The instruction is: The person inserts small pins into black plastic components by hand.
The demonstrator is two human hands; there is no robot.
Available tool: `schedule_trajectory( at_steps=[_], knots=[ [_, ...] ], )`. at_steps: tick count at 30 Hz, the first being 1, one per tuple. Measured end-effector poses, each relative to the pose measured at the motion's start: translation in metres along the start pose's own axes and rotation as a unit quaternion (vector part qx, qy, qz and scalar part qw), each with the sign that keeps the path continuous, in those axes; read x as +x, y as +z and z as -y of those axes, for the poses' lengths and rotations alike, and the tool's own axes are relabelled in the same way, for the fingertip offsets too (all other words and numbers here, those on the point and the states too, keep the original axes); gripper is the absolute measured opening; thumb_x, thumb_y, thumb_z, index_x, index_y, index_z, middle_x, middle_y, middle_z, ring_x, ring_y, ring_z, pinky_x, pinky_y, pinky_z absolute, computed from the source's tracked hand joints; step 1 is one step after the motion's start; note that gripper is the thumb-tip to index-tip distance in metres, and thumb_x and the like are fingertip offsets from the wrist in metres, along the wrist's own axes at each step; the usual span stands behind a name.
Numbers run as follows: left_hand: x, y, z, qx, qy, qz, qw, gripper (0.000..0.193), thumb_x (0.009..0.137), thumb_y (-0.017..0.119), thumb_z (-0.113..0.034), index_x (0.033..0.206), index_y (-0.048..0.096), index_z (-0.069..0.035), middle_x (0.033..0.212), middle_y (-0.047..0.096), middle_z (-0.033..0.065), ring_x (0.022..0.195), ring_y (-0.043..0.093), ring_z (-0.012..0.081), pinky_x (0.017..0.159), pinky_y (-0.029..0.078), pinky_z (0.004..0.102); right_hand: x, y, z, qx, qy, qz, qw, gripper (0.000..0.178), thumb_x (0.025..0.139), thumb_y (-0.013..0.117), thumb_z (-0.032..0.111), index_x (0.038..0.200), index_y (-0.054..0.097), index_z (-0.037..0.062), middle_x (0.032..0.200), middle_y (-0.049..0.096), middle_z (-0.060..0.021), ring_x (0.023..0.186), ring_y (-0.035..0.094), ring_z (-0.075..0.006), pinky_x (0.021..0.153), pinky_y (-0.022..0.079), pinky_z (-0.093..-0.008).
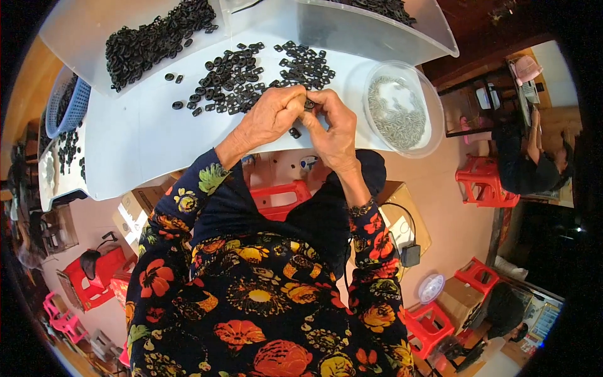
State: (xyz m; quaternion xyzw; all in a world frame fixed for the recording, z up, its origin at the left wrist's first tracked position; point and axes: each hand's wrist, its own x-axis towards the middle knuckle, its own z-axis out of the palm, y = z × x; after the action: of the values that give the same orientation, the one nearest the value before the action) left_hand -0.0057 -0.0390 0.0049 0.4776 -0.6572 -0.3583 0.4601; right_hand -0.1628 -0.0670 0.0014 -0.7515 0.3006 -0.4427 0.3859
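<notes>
Over the table's near edge, my left hand and my right hand meet, fingertips pinched together. Between them is a small black plastic part, mostly hidden by the fingers. Another black piece lies on the white table just below the hands. Beyond my left hand spreads a pile of small black oval and flat parts. A second pile of flat black parts with holes sits directly beyond both hands. Right of my right hand, a round clear tub holds many tiny silvery metal pieces.
Large translucent bins with black parts stand along the far side. A blue basket is at the left. Below the table are a red stool and cardboard boxes. Other people sit at the right.
</notes>
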Motion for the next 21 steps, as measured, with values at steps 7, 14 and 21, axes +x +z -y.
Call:
schedule_trajectory(
  at_steps=[7, 14, 21],
  knots=[
    [-0.002, 0.003, -0.001, 0.023, 0.003, -0.011, 1.000, 0.021, 0.086, 0.043, -0.015, 0.073, 0.042, 0.001, 0.058, 0.037, 0.0114, 0.052, 0.035, 0.0191, 0.050, 0.036, 0.0354, -0.002, 0.000, 0.001, -0.016, -0.016, 0.001, 1.000, 0.025, 0.076, 0.065, -0.002, 0.098, 0.056, -0.0004, 0.081, 0.061, -0.0105, 0.070, 0.060, -0.0183, 0.065, 0.050, -0.0300],
    [-0.003, 0.004, 0.002, 0.006, 0.041, -0.016, 0.999, 0.021, 0.086, 0.043, -0.015, 0.072, 0.040, 0.001, 0.058, 0.036, 0.0114, 0.051, 0.034, 0.0198, 0.049, 0.035, 0.0346, -0.003, 0.000, -0.005, -0.007, -0.038, -0.003, 0.999, 0.020, 0.079, 0.065, -0.001, 0.098, 0.057, -0.0002, 0.084, 0.064, -0.0109, 0.077, 0.064, -0.0170, 0.069, 0.052, -0.0285],
    [-0.003, 0.002, -0.002, 0.009, 0.037, -0.025, 0.999, 0.025, 0.089, 0.042, -0.018, 0.074, 0.041, 0.001, 0.058, 0.038, 0.0114, 0.052, 0.037, 0.0201, 0.050, 0.036, 0.0354, -0.001, 0.001, -0.007, 0.032, -0.023, -0.001, 0.999, 0.026, 0.076, 0.071, 0.001, 0.098, 0.059, 0.0002, 0.084, 0.064, -0.0070, 0.071, 0.059, -0.0123, 0.066, 0.050, -0.0263]
  ],
)
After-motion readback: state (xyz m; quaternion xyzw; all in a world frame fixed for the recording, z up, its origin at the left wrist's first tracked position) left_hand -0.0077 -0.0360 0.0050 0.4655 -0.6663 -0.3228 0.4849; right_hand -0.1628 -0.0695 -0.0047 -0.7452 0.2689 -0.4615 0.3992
